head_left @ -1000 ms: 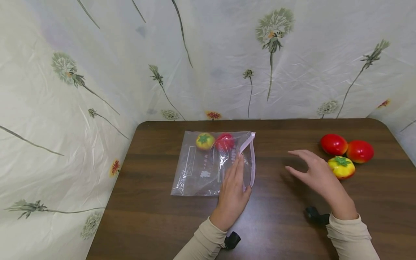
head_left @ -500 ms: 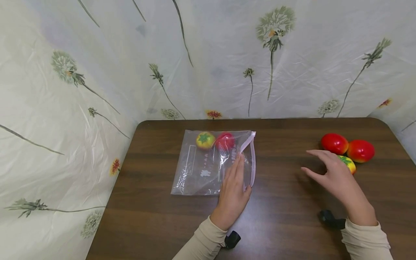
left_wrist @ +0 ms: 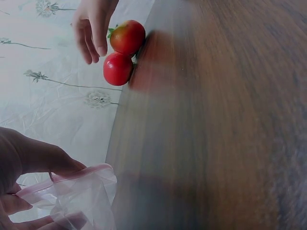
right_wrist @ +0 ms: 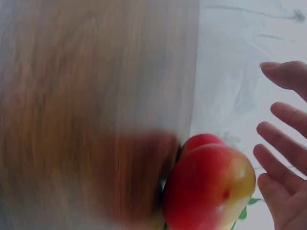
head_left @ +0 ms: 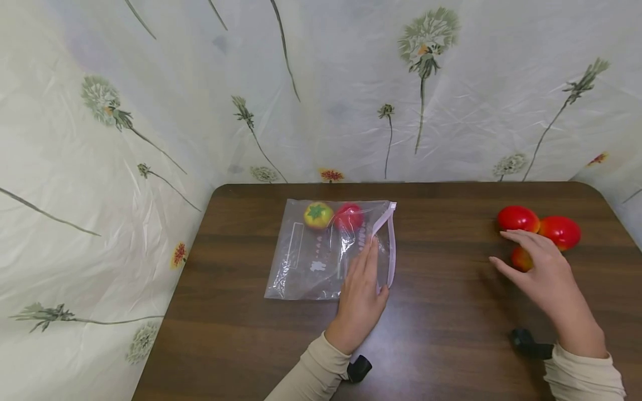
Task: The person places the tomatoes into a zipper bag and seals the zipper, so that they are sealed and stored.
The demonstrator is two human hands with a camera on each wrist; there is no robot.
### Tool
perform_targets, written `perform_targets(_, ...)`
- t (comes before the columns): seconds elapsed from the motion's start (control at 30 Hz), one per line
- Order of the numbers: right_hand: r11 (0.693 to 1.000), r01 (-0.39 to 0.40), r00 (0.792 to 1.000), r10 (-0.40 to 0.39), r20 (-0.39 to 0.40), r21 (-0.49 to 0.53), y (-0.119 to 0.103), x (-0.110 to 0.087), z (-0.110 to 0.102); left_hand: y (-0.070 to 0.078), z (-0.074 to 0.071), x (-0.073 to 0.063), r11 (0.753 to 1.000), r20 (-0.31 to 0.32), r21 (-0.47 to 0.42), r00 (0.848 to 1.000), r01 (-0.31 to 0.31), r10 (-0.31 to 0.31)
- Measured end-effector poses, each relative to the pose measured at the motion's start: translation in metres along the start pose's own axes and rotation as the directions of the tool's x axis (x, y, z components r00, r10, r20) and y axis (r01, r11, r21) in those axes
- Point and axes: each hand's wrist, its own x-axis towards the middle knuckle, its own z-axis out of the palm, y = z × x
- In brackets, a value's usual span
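"Sheeting (head_left: 40,139) printed with dandelions hangs at the far left and runs round behind the brown tabletop (head_left: 225,345). What lies on the wood first?"

"A clear zip bag (head_left: 296,278), left of centre, its pink-edged mouth parted on the right. Inside, along the top, sit a yellow fruit (head_left: 318,215) with a green calyx and, just beside it, a red fruit (head_left: 348,217)."

"And the left hand (head_left: 358,303)?"

"On the bag's mouth, fingers straight and together, thumb spread away from them. A black device (head_left: 359,368) sits at that wrist, by the beige sleeve (head_left: 313,370)."

"Further right?"

"Bare wood, then another black device (head_left: 529,345) at the other wrist. Above it is the right hand (head_left: 551,284), thumb and gently curved fingers wide apart, with hold of nothing."

"Near what?"

"Three glossy fruits bunched together: a red one (head_left: 518,216) behind, an orange-red one (head_left: 520,259) nearest the person, partly hidden by the fingers, and another red one (head_left: 565,230) rightmost."

"Any contact?"

"Fingers are just beside the fruit; touching or not, I can't tell."
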Motion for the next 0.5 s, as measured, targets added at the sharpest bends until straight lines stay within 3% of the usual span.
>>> perform_targets(0.2,0.997,-0.074,0.997,0.074,-0.002,-0.004,0.008,-0.002,-0.010,0.000,0.000,0.000,1.000,0.008,-0.003,1.000,0.003,-0.003)
perform_targets(0.5,0.977,-0.191,0.980,0.196,0.037,-0.099,0.023,-0.007,-0.014,0.001,0.000,0.001,1.000,0.009,0.005,1.000,0.015,-0.015)
